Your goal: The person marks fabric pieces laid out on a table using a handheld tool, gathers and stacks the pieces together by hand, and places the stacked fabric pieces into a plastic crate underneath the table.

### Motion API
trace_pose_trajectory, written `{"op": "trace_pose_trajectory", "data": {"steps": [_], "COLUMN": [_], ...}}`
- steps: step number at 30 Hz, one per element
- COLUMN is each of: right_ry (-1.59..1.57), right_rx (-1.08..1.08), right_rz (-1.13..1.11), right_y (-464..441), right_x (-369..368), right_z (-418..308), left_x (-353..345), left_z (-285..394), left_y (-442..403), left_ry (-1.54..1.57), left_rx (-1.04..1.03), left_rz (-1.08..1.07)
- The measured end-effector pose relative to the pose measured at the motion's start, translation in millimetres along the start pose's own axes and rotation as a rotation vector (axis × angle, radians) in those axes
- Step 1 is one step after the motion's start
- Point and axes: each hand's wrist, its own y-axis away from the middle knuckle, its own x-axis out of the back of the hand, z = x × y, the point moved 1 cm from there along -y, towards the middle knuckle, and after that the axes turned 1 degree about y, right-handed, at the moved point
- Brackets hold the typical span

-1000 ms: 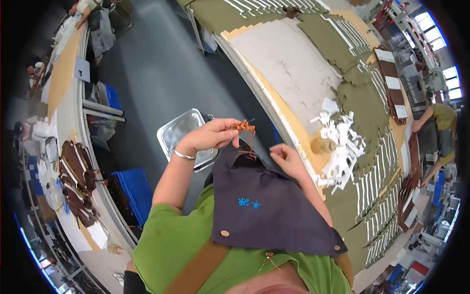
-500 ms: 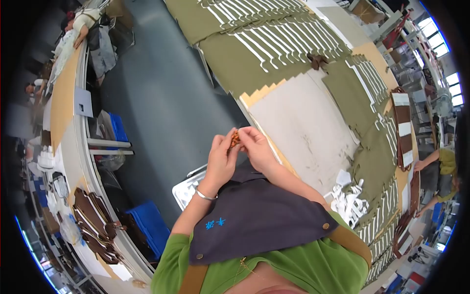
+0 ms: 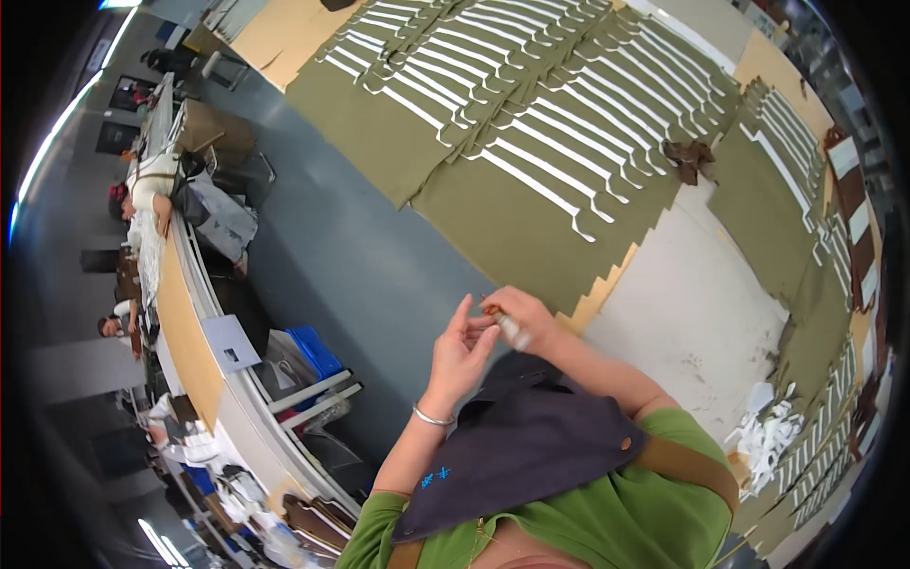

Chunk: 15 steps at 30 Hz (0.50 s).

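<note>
My left hand (image 3: pixel 459 357) is raised over the aisle in front of the apron, a silver bangle on its wrist. Its fingers stretch apart, close to my right hand (image 3: pixel 527 317). The right fingers are curled around a small orange-brown, beady-looking item (image 3: pixel 490 308). A pale, blurred thing (image 3: pixel 513 332) shows just below those fingers; what it is I cannot make out. To the right, white strips (image 3: pixel 545 180) lie in rows on olive fabric (image 3: pixel 455 223) spread over the big table.
Brown scraps (image 3: pixel 689 161) rest on the fabric's edge beside a bare grey table patch (image 3: pixel 678 275). Crumpled white strips (image 3: pixel 766 429) are piled at the right. A long bench (image 3: pixel 190 332) with a blue bin (image 3: pixel 315 351) underneath borders the aisle at left, where a person (image 3: pixel 152 190) leans over.
The view has turned, bringing more of the strip-covered fabric in. The hands, earlier both pinching the orange-brown item together, have parted slightly; the left fingers have opened and the item stays in the right.
</note>
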Motion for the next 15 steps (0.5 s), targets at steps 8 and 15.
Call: {"op": "trace_pose_trajectory", "data": {"steps": [8, 15], "right_ry": [-0.976, -0.693], "right_rx": [-0.568, -0.52], "right_rz": [0.376, 0.66], "right_y": [-62.8, -106.5], "right_x": [-4.3, -23.1], "right_z": [8.2, 14.0], "left_x": [34.2, 37.3], "left_z": [56.3, 60.3], "left_y": [-91.7, -187.4], "left_ry": [-0.017, 0.287], "left_rx": [-0.245, 0.037], "left_rz": [-0.101, -0.616]}}
